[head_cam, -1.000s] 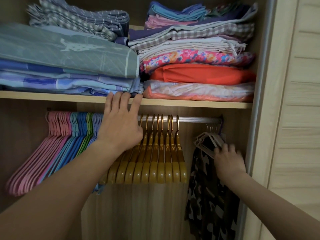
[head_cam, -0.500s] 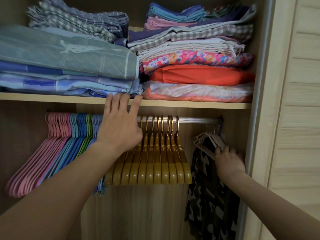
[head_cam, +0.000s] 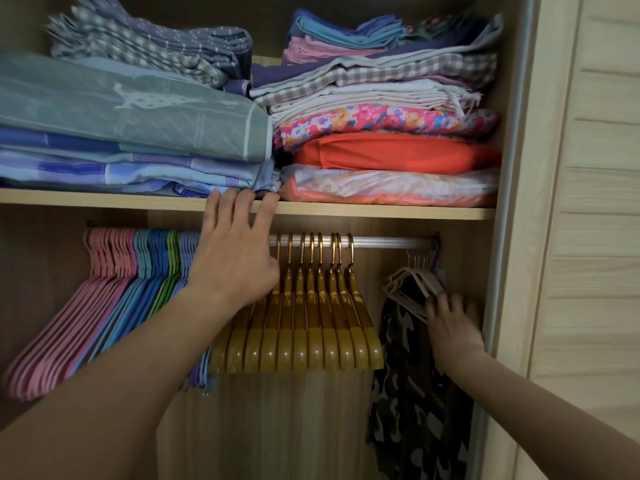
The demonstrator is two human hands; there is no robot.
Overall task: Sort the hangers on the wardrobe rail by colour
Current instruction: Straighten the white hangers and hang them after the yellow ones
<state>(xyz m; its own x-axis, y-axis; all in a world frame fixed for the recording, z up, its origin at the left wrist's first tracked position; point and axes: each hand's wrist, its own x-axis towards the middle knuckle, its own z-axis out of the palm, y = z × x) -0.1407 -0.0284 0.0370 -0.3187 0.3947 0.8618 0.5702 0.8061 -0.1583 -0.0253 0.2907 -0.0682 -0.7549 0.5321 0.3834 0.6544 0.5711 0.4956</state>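
sorting hangers [head_cam: 298,306] on wardrobe rail [head_cam: 388,242]

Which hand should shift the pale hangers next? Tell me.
Right. The right hand already touches the pale hangers at the rail's right end, above the camouflage garment. The left hand rests fingers on the shelf edge, beside the golden hangers.

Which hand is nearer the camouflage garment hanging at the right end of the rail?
Right. The right hand is in front of the camouflage garment, at its pale hangers. The left hand reaches the shelf edge, beyond the gold hangers.
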